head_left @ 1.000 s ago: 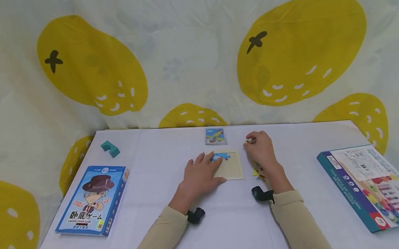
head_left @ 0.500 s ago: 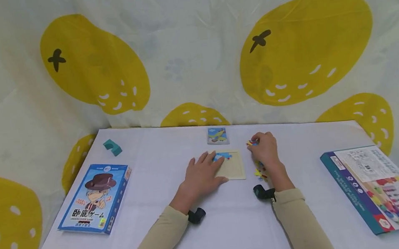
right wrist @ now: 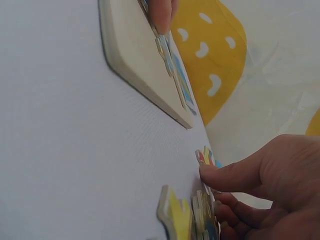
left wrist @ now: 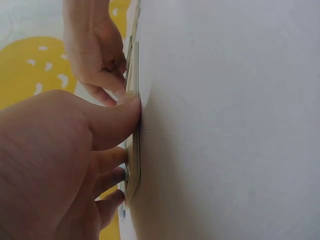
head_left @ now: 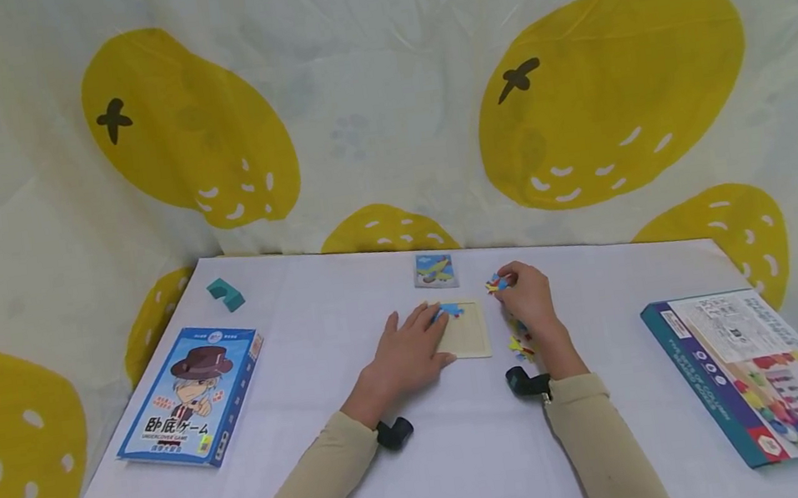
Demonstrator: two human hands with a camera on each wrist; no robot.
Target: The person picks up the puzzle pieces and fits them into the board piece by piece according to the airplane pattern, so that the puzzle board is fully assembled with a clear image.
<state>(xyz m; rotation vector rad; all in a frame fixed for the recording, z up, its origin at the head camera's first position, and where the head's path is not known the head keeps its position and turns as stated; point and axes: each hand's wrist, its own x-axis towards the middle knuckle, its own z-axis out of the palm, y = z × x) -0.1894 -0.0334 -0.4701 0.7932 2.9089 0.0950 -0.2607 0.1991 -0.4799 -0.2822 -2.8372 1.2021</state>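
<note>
A pale wooden puzzle tray (head_left: 473,340) lies on the white table, with blue puzzle pieces (head_left: 452,310) at its far edge. My left hand (head_left: 407,355) rests over the tray's left side, fingers spread; the left wrist view has its thumb (left wrist: 117,117) against the tray's edge. Beyond the tray's right side, my right hand (head_left: 530,296) pinches a colourful puzzle piece (head_left: 496,283) between thumb and fingers, also seen in the right wrist view as a red, yellow and blue piece (right wrist: 205,156). Several loose pieces (head_left: 521,347) lie beneath and beside the right hand, partly hidden by it.
A small picture card (head_left: 436,271) with a yellow plane lies behind the tray. At left are a blue game box (head_left: 192,398) and a teal arch block (head_left: 225,294). A large flat box (head_left: 767,377) lies at right. A patterned curtain (head_left: 382,117) hangs behind the table.
The puzzle piece in my right hand has come into clearer view, with the hand shifted slightly left over the last half second. My left fingers have shifted slightly, showing more blue pieces.
</note>
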